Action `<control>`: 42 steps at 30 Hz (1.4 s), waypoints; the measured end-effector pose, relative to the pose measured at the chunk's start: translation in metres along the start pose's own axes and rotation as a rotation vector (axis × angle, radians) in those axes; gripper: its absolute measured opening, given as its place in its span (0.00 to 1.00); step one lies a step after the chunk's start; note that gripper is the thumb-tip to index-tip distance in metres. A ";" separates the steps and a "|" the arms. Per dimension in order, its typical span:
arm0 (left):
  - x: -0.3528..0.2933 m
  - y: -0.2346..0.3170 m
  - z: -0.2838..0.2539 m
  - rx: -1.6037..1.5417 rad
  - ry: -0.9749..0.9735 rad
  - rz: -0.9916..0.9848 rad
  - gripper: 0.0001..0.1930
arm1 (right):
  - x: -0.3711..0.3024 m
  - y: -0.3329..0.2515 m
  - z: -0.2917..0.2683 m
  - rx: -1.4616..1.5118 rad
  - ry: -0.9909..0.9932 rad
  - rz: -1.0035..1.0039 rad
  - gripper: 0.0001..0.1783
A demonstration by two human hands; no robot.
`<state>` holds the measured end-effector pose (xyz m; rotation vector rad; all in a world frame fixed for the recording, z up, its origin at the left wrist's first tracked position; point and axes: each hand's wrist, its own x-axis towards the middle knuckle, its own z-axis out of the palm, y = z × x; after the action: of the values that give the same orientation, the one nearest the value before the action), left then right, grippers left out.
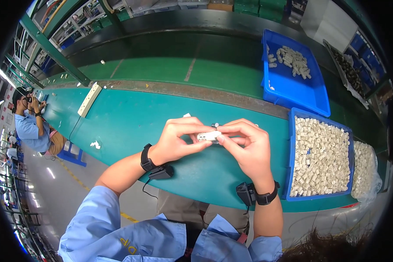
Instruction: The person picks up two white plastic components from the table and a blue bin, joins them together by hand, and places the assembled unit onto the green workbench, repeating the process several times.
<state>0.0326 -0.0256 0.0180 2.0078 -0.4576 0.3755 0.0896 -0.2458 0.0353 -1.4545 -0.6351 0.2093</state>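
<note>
Over the green tabletop (126, 118), my left hand (178, 136) and my right hand (249, 143) meet in front of me. Between their fingertips is a small white plastic part (207, 136) with slots in its side. My left thumb and fingers pinch its left end; my right thumb and index finger press on its right end. A small dark and metallic bit (215, 125) shows at the upper fingertips; its kind is too small to tell. Fingers partly cover the part.
A blue bin (288, 174) full of small white plastic pieces stands at right, beside a clear bag (364, 170) of similar pieces. Behind it, a blue tray (292, 96) holds longer white parts. A power strip (90, 100) lies at left; a co-worker (30, 124) sits beyond.
</note>
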 end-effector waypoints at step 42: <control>0.000 0.002 -0.002 0.015 0.026 -0.043 0.21 | 0.000 0.002 0.006 0.139 -0.051 0.144 0.15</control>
<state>0.0316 -0.0246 0.0201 2.0213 -0.3963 0.3785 0.0875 -0.2406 0.0338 -1.3653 -0.5462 0.3968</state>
